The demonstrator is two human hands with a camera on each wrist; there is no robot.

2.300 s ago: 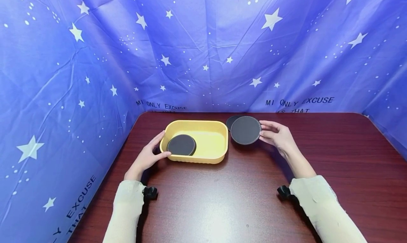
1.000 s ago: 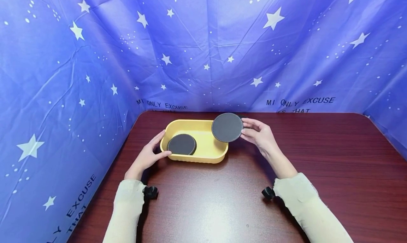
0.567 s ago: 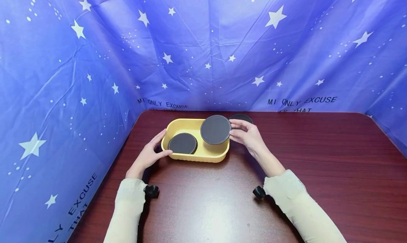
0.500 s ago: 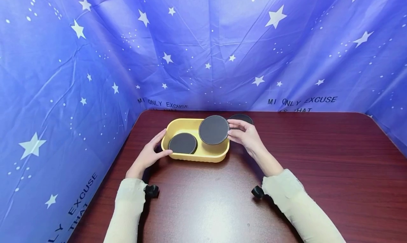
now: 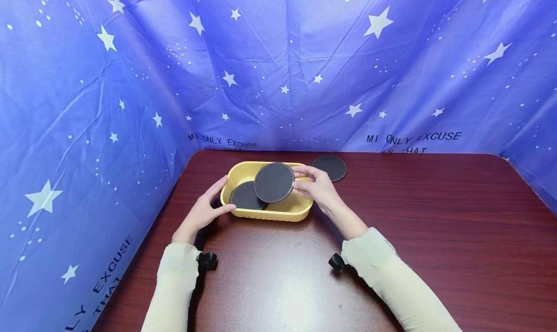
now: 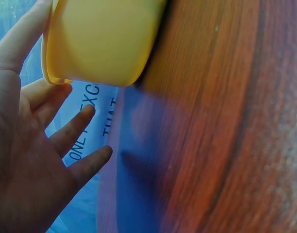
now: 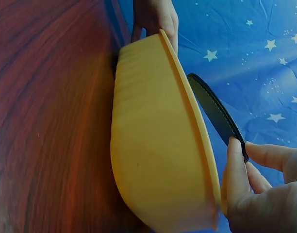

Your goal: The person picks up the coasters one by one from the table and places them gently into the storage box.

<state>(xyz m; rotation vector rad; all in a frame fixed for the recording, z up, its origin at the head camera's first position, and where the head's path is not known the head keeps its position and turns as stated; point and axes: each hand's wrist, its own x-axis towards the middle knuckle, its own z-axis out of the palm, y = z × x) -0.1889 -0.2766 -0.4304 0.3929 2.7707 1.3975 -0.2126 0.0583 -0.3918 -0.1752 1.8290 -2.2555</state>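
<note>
A yellow rectangular tub (image 5: 270, 216) with rounded corners stands on the table. My left hand (image 5: 202, 213) rests against its left end, thumb and forefinger touching the rim; in the left wrist view the other fingers (image 6: 97, 162) are spread and straight. With fingertips and thumb, my right hand (image 5: 319, 187) pinches the right edge of a round black coaster (image 5: 274, 182) with a stitched border. This coaster is tilted above the tub. Inside the tub at the left lies a black coaster stack or thick coaster (image 5: 243, 196), partly hidden by the held one.
Another round black coaster (image 5: 329, 168) lies on the dark red wooden table (image 5: 435, 216), just right of the tub near the back edge. A blue cloth (image 5: 278, 56) with white stars hangs behind and to both sides.
My right hand has carried its coaster leftward from beside the tub to over it, now overlapping the one inside. The coaster on the table has come into full view. My left hand has stayed put.
</note>
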